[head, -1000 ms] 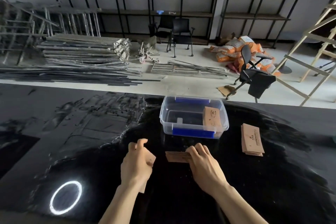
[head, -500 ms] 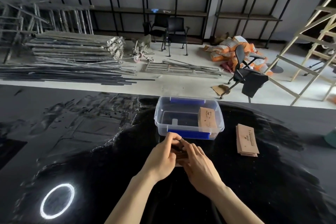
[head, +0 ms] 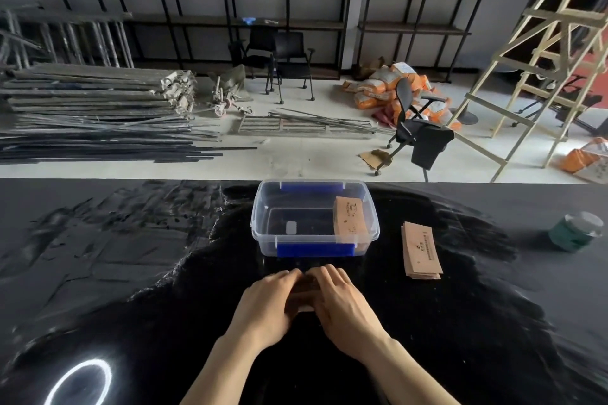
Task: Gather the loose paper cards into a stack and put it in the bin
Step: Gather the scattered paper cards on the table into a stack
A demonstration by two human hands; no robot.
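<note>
On the black table, just in front of the clear plastic bin (head: 263, 230), my left hand (head: 266, 302) and my right hand (head: 345, 302) press together around a small stack of brown paper cards (head: 304, 293). The hands cover most of that stack; only a sliver shows between them. The bin has blue latches, and a brown card stack (head: 350, 219) leans inside against its right wall. Another pile of brown cards (head: 421, 250) lies flat on the table to the right of the bin.
A green jar with a clear lid (head: 575, 230) stands at the table's far right. A bright ring of light (head: 79, 383) reflects off the table at the near left. Beyond the table's far edge are metal poles, chairs, sacks and a wooden ladder.
My left hand brought its card over from the left to the cards under my right hand. Both hands now close around one stack in front of the bin.
</note>
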